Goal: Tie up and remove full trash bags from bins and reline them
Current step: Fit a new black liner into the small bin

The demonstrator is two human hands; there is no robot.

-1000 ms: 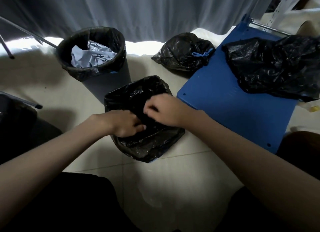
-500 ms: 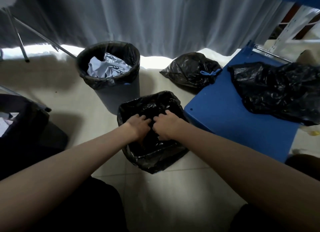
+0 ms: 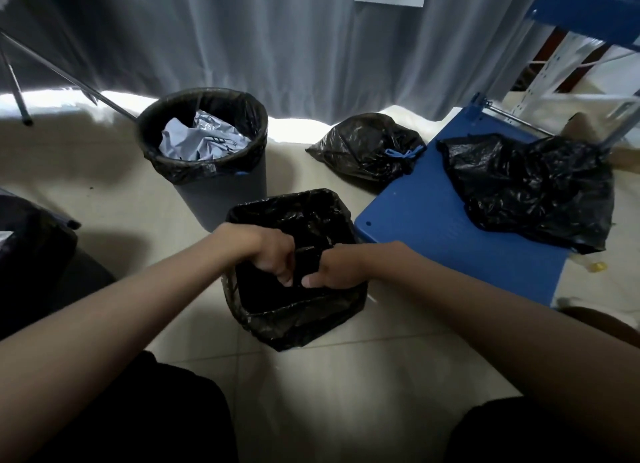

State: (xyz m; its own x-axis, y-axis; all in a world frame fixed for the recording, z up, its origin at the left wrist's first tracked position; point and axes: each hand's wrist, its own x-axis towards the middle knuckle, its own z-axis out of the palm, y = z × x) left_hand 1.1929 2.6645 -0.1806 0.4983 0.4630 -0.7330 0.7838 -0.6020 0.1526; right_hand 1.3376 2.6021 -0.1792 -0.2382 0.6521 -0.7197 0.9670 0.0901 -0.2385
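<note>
Head view: square bin [image 3: 304,327] on floor [image 3: 346,376], black liner [image 3: 311,220] draped over rim; left hand [image 3: 273,258] and right hand [image 3: 337,268] pinching liner inside; round bin [image 3: 221,192] behind; tied bag [image 3: 367,147] beside blue board [image 3: 433,227].

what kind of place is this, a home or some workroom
Probably a workroom or storage room, not a lived-in home: a tiled floor, blue metal shelving beside a grey curtain, and several lined bins with a tied trash bag set out for practice.
</note>
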